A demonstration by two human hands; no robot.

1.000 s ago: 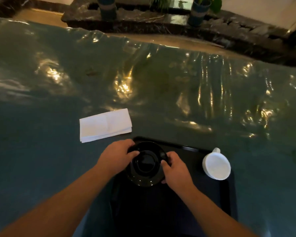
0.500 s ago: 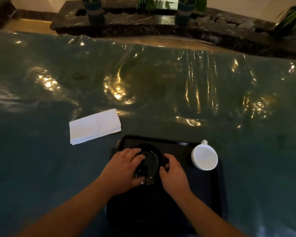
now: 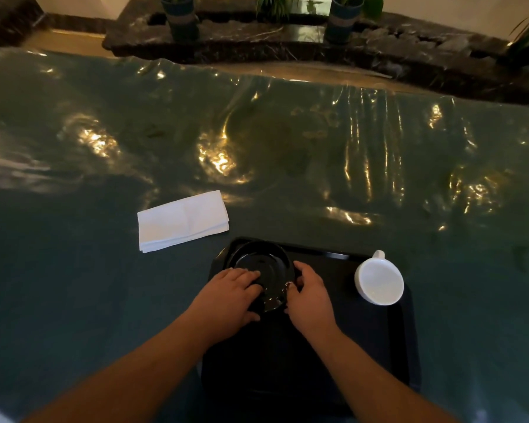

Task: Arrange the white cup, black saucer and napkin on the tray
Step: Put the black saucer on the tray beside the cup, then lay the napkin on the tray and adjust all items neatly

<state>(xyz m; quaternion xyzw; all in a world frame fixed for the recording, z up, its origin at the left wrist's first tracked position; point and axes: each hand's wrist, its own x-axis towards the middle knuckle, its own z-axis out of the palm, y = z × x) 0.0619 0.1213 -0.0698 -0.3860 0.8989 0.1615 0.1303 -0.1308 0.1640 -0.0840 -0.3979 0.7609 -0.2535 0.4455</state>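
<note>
A black saucer (image 3: 261, 264) lies in the far left corner of the black tray (image 3: 333, 346). My left hand (image 3: 226, 296) rests on the saucer's near left rim, fingers curled over it. My right hand (image 3: 309, 296) grips its near right rim. The white cup (image 3: 379, 282) stands on the tray's far right part, tilted, its handle pointing away from me. A folded white napkin (image 3: 180, 221) lies on the table, left of and beyond the tray, apart from it.
The table (image 3: 74, 285) is covered in a shiny, wrinkled green sheet. Beyond its far edge runs a dark stone ledge (image 3: 287, 35) with potted plants (image 3: 180, 16).
The saucer came down from a raised position onto the tray's far left corner, with both hands still on it. The camera view shifted slightly.
</note>
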